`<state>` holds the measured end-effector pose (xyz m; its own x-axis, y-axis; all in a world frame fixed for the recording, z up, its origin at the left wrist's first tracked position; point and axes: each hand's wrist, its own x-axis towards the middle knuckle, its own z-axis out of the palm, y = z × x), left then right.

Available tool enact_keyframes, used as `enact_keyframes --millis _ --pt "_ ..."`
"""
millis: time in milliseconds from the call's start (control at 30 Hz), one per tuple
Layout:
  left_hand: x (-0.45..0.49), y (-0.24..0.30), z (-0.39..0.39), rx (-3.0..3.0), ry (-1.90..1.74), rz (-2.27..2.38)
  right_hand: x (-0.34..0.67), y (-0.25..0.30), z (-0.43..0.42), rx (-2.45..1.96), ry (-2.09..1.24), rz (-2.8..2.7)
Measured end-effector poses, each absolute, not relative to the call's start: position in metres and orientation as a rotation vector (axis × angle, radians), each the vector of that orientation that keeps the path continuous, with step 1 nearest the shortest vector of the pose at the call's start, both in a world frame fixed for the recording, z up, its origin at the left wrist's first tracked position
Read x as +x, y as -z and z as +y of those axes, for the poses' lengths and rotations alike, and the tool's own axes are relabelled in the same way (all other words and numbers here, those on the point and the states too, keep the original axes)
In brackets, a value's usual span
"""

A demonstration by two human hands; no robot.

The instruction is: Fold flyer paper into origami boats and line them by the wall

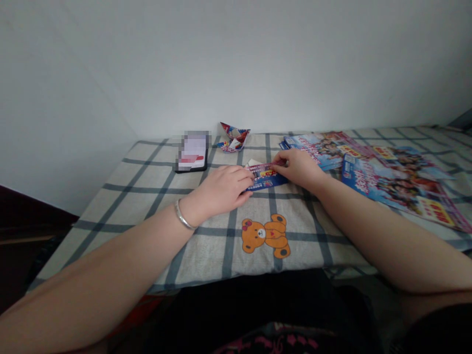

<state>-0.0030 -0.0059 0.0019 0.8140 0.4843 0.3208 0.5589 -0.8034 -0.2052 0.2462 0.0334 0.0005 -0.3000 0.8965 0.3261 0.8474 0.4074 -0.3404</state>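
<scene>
A folded paper flyer [263,183], printed blue and red with yellow lettering, lies on the checked tablecloth [206,246] between my hands. My left hand [228,186], with a silver bangle at the wrist, grips the flyer's left end, fingers over the top and thumb at the near edge. At the right end, my right hand [295,167] pinches the upper edge between thumb and fingertips. A pale corner of paper shows behind the far edge. Beyond my hands, against the wall, stands a folded paper boat [235,138] of similar print.
A phone [192,151] with a blurred screen lies at the back left. Several flat flyers [391,182] overlap on the right, partly under my right forearm. A white wall [258,64] borders the table's back. A bear picture [265,236] decorates the cloth near the front edge.
</scene>
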Motion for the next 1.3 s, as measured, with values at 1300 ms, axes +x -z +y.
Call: enact_keyframes --millis 1300 --pt "0.002 -0.005 -0.013 -2.626 0.224 -0.898 0.233 0.001 0.019 -0.981 0.161 -2.572"
